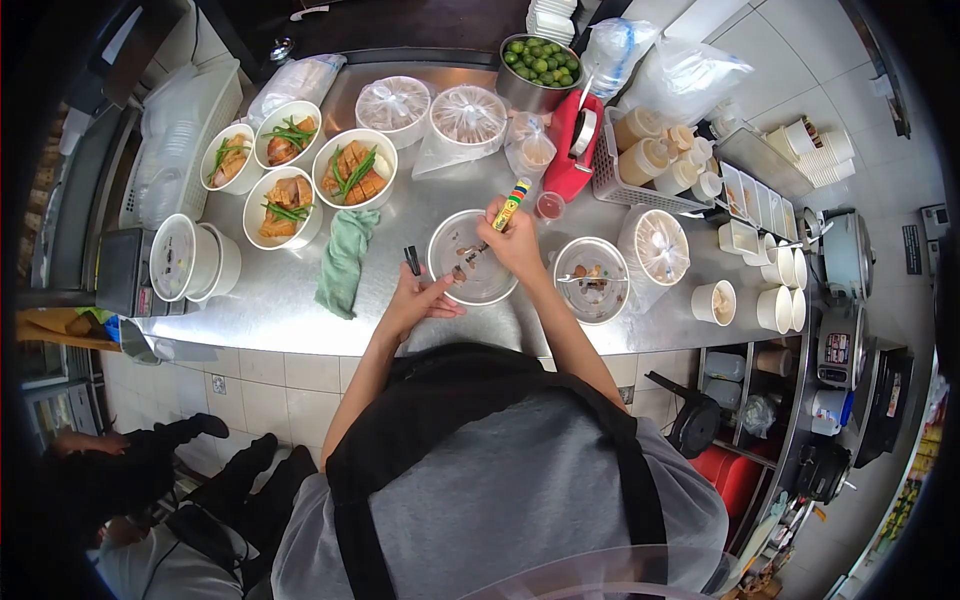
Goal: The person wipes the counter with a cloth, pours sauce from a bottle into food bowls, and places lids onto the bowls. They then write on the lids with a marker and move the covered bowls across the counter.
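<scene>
My right hand point(517, 243) grips a knife with a multicoloured handle point(509, 205), its blade pointing down into a clear plastic bowl point(474, 256) on the steel counter. A few brown food pieces lie in that bowl. My left hand point(418, 298) rests at the bowl's near-left rim, fingers spread, steadying it. A second clear bowl point(592, 279) holding a spoon and some scraps stands just right of my right hand.
Several white bowls of meat with green beans point(300, 170) sit at the back left, a green cloth point(345, 258) beside them. Lidded containers point(468, 114), a pot of limes point(539, 66), a red tape dispenser point(577, 145) and paper cups point(775, 290) crowd the back and right. Another person crouches at lower left point(130, 480).
</scene>
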Demonstrator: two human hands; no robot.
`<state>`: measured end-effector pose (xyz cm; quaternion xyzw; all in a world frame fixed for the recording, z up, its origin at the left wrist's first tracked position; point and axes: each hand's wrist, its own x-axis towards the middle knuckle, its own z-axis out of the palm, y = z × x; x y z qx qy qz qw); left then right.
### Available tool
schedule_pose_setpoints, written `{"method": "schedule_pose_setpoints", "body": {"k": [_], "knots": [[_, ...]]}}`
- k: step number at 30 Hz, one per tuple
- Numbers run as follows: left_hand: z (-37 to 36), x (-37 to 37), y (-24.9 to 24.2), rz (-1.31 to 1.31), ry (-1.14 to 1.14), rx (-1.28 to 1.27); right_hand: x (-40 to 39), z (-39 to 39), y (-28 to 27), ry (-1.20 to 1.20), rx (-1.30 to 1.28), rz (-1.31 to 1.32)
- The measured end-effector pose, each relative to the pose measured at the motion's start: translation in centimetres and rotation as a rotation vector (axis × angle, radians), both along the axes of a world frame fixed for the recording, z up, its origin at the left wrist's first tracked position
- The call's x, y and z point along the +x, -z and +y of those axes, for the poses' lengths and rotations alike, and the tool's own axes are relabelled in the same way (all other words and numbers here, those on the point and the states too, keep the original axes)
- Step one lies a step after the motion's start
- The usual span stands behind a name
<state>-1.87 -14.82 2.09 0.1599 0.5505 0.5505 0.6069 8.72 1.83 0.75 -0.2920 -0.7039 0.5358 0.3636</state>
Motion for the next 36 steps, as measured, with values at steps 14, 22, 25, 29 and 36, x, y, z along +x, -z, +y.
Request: {"method": "schedule_pose_setpoints", "body": {"k": [14,22,25,29,36], "knots": [[0.0,0.1,-0.2,0.010,-0.005,0.007,0.1,-0.3,-1.1,0.003,0.080,-0.020],[-0.6,0.3,-1.7,0.736,0.115,-0.074,-0.5,-0.9,-3.0,-0.006,-0.200,0.217],[-0.8,0.8,-2.3,1.037,0.128,-0.055,-0.9,-2.5,-6.1,-0.075,-0.259,0.235],[-0.3,1.4,-3.5,0.996,0.141,0.007,-1.7,-4.2,-6.3,-0.065,-0.153,0.176],[-0.6,2.1,-6.1,1.228,0.104,0.411,0.9,-5.9,-11.1,0.147,-0.001,0.401]]}}
